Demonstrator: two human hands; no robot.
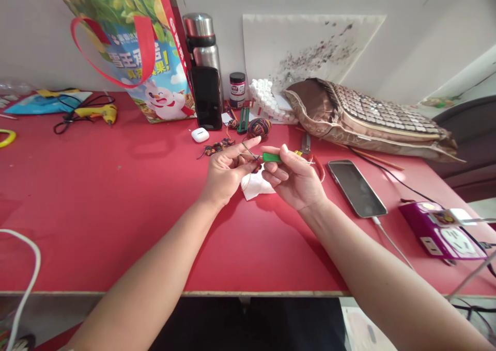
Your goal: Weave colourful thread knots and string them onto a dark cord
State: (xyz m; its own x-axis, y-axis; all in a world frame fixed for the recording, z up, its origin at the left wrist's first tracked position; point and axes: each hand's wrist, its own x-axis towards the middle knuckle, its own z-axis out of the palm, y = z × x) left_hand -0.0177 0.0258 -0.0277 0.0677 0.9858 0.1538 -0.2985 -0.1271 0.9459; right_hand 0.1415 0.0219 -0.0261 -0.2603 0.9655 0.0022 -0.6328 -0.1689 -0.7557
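Note:
Between the fingers of my right hand (296, 175) is a crochet hook with a green grip (272, 157); its thin metal shaft points left. My left hand (227, 170) pinches a small dark, multicoloured piece of crochet (256, 166), with a strand of yarn running up over its raised index finger. The hook's tip meets the yarn near the left fingers; whether it sits inside a loop I cannot tell. Behind the hands lies a ball of dark variegated yarn (259, 128). A crocheted strip (219, 147) rests beyond my left hand, and a white tissue (253, 186) lies beneath both hands.
On the red table (116, 211), a black phone (207, 98) leans against a steel flask (203, 38) beside a colourful bag (135, 57). A white earbud case (200, 134) lies in front. To the right are a charging phone (357, 188), a purple power strip (442, 229) and a brown cushion (372, 113).

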